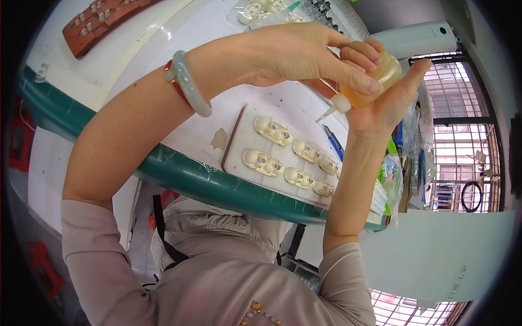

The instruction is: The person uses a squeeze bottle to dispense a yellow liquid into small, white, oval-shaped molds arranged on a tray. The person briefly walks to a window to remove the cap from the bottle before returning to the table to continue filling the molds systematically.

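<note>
Between my two hands is a translucent squeeze bottle (390, 73) of yellowish liquid, tilted with its thin nozzle pointing down and left. My left hand (310, 54) has its thumb and fingers closed round the bottle. The bottle rests against the palm of my right hand (375, 117), whose thumb stretches out to the right; its other fingers are mostly hidden behind the bottle and my left hand. Below the nozzle, a white board (242, 140) with a brown edge carries several small cream plastic shell pieces (273, 131) in two rows. The nozzle tip is apart from them.
A blue cutter knife (333, 142) lies beside the board. A reddish-brown block with white pegs (100, 24) is at the far left. Bagged pale parts (261, 12) lie at the back. A green rim (185, 176) edges the table; plastic bags (392, 176) crowd the right.
</note>
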Tool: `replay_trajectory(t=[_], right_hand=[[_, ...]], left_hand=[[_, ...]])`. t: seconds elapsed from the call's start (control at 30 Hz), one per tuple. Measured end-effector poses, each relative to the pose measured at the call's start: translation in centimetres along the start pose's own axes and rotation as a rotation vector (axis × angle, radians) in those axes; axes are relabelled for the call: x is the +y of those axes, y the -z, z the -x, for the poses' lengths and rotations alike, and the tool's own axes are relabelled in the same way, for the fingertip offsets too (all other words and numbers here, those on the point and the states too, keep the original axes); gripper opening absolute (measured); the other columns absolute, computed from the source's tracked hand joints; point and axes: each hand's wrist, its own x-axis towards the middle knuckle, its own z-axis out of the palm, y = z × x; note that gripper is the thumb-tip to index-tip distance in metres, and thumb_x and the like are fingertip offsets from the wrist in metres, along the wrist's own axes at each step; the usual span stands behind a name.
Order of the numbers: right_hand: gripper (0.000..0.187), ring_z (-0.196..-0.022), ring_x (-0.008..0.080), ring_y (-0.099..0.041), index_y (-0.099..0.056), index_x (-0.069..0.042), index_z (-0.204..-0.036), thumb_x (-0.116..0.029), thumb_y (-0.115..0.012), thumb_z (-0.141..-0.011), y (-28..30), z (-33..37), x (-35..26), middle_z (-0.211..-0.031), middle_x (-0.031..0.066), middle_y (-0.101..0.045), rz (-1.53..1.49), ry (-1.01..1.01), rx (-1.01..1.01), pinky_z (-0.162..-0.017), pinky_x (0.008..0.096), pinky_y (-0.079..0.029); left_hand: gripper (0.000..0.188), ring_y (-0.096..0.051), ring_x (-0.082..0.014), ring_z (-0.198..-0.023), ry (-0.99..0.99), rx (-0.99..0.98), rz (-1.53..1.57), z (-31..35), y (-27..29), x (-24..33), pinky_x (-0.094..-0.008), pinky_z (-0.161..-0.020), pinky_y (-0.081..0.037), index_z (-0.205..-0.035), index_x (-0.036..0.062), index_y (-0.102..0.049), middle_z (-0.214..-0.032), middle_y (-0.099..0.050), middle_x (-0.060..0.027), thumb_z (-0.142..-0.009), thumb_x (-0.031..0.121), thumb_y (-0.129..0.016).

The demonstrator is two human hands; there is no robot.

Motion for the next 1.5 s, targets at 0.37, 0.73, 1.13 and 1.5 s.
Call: replay_trajectory(t=[0.37, 0.73, 1.13, 1.5], right_hand=[[0.075, -0.069, 0.0209, -0.055, -0.057, 0.001, -0.076, -0.064, -0.022, -0.084, 0.5, 0.8, 0.4, -0.073, 0.0111, -0.055, 0.715, 0.356, 0.396, -0.066, 0.0305, -0.048], [0.071, -0.056, 0.0179, -0.052, -0.049, -0.004, -0.067, -0.069, -0.025, -0.08, 1.1, 1.1, 1.2, -0.063, 0.009, -0.052, 0.418, 0.294, 0.343, -0.054, 0.0279, -0.044], [0.072, -0.058, 0.022, -0.05, -0.045, -0.004, -0.065, -0.069, -0.018, -0.081, 1.1, 1.7, 2.4, -0.065, 0.0113, -0.051, 0.195, 0.201, 0.075, -0.054, 0.0296, -0.041], [0.068, -0.077, 0.0215, -0.048, -0.045, -0.008, -0.056, -0.062, -0.017, -0.086, 0.6, 1.7, -0.8, -0.073, 0.006, -0.048, 0.185, 0.386, -0.072, -0.075, 0.0328, -0.039]], left_hand=[[0.079, -0.059, -0.0136, -0.077, 0.035, 0.192, -0.298, 0.0, -0.9, -0.6, -0.023, -0.075, -0.044, -0.119, -0.0102, -0.04, -0.08, -0.063, -0.0121, -0.061, 0.027, -0.078], [0.07, -0.054, -0.0102, -0.072, -0.031, 0.271, -0.625, 0.0, -1.2, -0.6, -0.0219, -0.072, -0.042, -0.118, -0.0073, -0.045, -0.071, -0.058, -0.0042, -0.071, 0.04, -0.067], [0.063, -0.044, -0.0105, -0.062, 0.273, 0.162, 0.251, -0.3, -1.6, -0.9, -0.0287, -0.07, -0.04, -0.06, 0.0128, -0.045, -0.063, -0.043, 0.0027, -0.079, 0.07, -0.03], [0.085, -0.061, -0.0193, -0.086, 0.213, 0.049, -0.165, 0.6, -2.7, 4.2, -0.0262, -0.073, -0.049, -0.128, -0.0054, -0.028, -0.097, -0.057, -0.0182, -0.063, 0.019, -0.077]])
